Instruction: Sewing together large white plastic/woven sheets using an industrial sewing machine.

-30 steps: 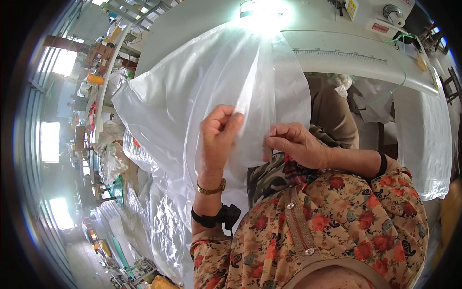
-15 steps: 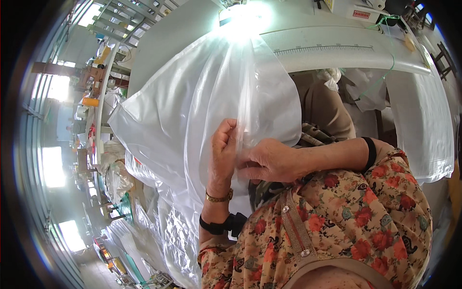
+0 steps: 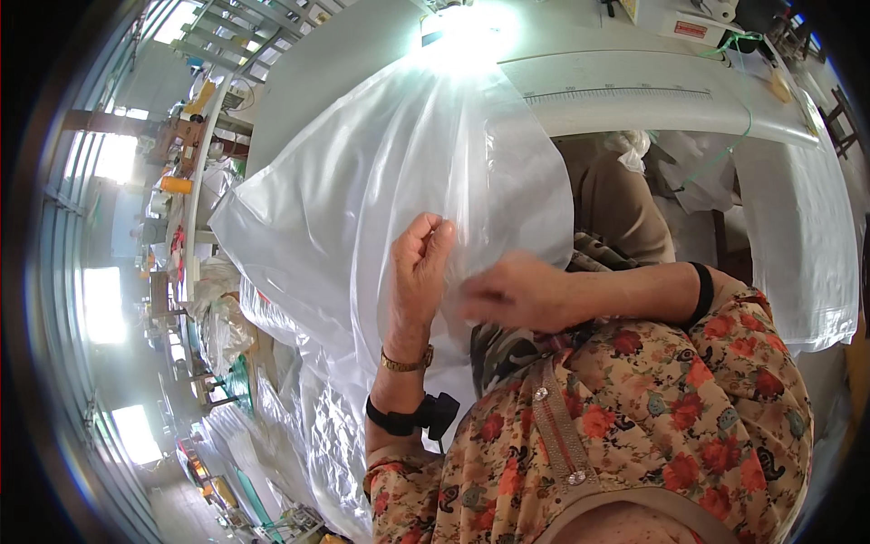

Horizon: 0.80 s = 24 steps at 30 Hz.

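Note:
A large translucent white plastic sheet [image 3: 390,172] hangs over the table's front edge and spreads toward my lap. Its folds gather at the top, beneath a bright lamp [image 3: 462,34]. My left hand [image 3: 421,267] is closed, thumb against curled fingers, and pinches a fold in the sheet's middle. Just to its right, my right hand [image 3: 517,292] lies over the sheet, smeared by motion. Its fingers point at the left hand, and I cannot make out whether they grip any film.
The pale table [image 3: 625,63] carries a printed ruler scale [image 3: 625,91] along its front. More plastic sheeting [image 3: 797,236] drapes over its right end. A green string [image 3: 745,109] dangles nearby. Shiny film [image 3: 331,444] is heaped at lower left, beside a cluttered side bench [image 3: 195,218].
My right hand has drawn slightly away from the left hand, to the right, and is now blurred. The left thumb has come up more visibly, and the sheet's folds have loosened a little.

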{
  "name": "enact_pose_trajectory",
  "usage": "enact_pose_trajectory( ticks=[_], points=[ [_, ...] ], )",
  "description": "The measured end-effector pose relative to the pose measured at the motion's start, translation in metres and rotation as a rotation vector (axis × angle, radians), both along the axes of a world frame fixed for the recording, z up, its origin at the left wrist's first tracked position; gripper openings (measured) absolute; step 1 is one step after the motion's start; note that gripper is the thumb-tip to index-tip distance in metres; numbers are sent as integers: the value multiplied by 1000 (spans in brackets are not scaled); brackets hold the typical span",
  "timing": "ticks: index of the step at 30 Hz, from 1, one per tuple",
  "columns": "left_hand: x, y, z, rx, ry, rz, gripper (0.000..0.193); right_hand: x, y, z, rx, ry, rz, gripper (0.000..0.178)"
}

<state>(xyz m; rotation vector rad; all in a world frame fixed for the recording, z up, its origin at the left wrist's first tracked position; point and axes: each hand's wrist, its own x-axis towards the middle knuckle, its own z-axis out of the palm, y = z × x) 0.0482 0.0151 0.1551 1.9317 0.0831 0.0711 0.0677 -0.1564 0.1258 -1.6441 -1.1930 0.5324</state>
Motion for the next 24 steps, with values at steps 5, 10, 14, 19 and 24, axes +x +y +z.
enact_pose_trajectory(
  ticks=[5, 10, 14, 19, 24],
  points=[
    [1, 3, -1, -102, -4, 29, 25, 25, -1, -21, 186, 864, -560, 38],
    [-2, 7, 6, -203, 80, 77, 22, 32, 12, -35, 343, 905, -176, 33],
    [1, 10, 7, -157, 33, 113, 21, 30, 16, -48, 394, 905, -248, 31],
    [-1, 15, 9, -251, -19, 149, 21, 33, 19, -47, 231, 912, -301, 30],
    [3, 15, 22, -256, -112, 190, 21, 51, 10, -19, 67, 201, -532, 22]
  ],
)
